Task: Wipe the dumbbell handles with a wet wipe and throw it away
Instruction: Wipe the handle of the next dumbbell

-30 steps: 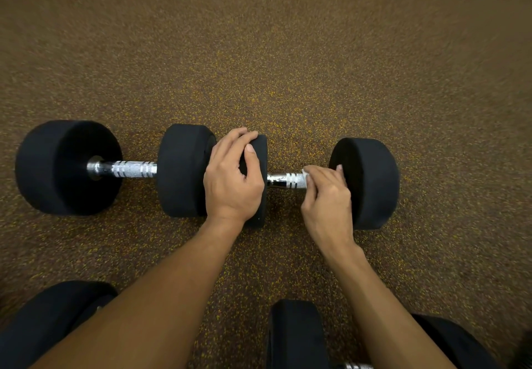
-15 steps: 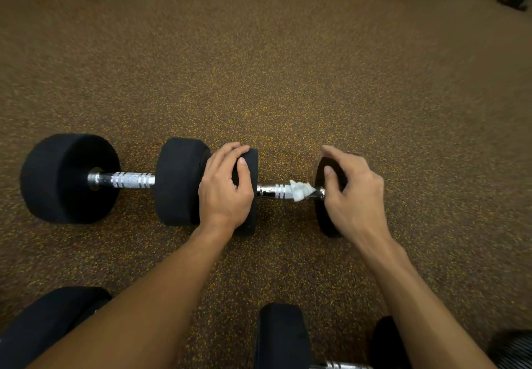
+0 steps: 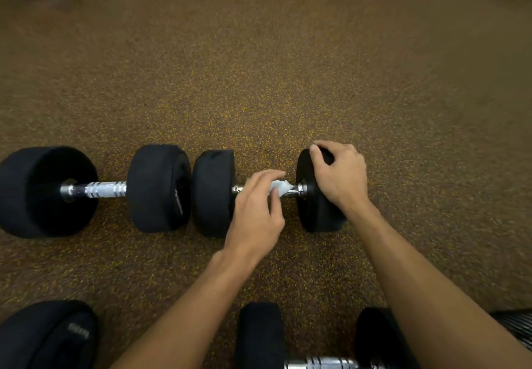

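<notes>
On my feed, two dumbbells lie end to end on the floor (image 3: 259, 80), a rubbery brown mat flecked with yellow. The right dumbbell (image 3: 213, 193) has thick round matte-black heads and a short chrome handle (image 3: 298, 188), shiny where it shows. The wet wipe (image 3: 281, 187), white and crumpled into a small wad, sits on that handle near the right head. My left hand (image 3: 256, 210) reaches in from below and grasps the wipe between its long fingers on top and the thumb underneath, pressed to the bar; the hand is a bit motion-blurred. My right hand (image 3: 339, 175) is clenched over the top rim of the right head, fingers curled across its edge, palm on the rounded outer face. The left dumbbell (image 3: 158, 187) has the same black drum-shaped heads, its chrome bar showing ringed, knurled bands, and its right head is just beside the other dumbbell's left head. At the bottom edge there are more black heads: a rounded one at left (image 3: 49, 337) with small pale lettering I cannot read, and a nearer dumbbell (image 3: 259, 337) with a chrome bar, partly hidden by my forearms. Dark gear at the top edge is too cropped to tell.
</notes>
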Motion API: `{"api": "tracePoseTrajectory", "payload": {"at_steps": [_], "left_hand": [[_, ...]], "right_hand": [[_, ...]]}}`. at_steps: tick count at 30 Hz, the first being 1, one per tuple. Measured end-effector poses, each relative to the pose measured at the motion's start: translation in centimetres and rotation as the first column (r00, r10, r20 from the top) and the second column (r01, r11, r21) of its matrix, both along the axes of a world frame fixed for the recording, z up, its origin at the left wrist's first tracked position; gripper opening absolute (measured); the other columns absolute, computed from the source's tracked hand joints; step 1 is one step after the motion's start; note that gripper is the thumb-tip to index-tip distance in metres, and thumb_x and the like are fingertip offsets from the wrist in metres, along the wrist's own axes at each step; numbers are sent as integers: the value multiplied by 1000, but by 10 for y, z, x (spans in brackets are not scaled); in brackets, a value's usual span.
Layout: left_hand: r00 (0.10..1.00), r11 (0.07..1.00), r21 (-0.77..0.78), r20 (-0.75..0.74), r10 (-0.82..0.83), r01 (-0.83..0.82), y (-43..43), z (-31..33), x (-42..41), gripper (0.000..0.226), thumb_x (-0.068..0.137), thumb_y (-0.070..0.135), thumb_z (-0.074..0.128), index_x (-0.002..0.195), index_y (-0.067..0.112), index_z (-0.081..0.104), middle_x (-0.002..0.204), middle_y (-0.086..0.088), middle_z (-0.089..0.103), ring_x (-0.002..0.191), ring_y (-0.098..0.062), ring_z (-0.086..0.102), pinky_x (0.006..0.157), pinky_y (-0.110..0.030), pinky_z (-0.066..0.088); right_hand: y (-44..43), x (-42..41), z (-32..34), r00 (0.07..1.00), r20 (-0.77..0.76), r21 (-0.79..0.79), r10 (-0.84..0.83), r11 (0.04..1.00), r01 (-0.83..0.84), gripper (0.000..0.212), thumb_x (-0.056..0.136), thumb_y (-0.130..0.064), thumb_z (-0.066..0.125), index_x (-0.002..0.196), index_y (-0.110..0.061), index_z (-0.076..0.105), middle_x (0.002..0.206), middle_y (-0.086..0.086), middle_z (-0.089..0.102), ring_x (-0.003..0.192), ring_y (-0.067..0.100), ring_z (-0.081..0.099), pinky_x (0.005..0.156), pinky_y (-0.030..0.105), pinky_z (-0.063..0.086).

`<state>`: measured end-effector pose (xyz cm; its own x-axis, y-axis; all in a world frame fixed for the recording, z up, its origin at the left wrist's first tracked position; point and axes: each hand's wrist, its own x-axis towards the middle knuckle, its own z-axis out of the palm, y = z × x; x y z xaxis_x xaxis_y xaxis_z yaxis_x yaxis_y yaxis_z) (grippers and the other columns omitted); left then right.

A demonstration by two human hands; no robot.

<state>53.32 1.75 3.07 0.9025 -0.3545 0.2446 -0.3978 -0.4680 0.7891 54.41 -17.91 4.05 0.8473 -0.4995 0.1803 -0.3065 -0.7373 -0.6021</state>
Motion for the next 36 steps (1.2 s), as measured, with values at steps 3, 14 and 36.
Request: {"api": "tracePoseTrajectory", "payload": {"at_steps": [3,14,36], "left_hand": [[997,993,114,-65,46,-38,-15,-15,5,39,108,14,53,146,15,61,143,3,61,134,-13,55,120,-33,41],[940,872,472,-338,45,128,-31,-3,54,20,108,35,53,117,33,71,114,-5,74,109,-33,65,97,-41,48],[930,919,395,-340,139,7,-36,-2,62,22,105,36,64,118,28,80,111,-6,73,102,-27,67,86,-35,55]], "right_hand": [[-1,-1,-2,1000,25,12,-3,1000,3,33,104,-45,58,123,-27,78,122,-6,77,123,16,60,100,27,40],[2,-8,-4,992,120,10,-24,1000,23,27,103,-40,61,120,-28,79,120,-8,77,123,14,60,98,24,37],[-1,-3,-9,990,128,14,-51,999,49,30,101,-44,60,117,-29,80,119,-9,78,120,14,64,100,28,44]]}}
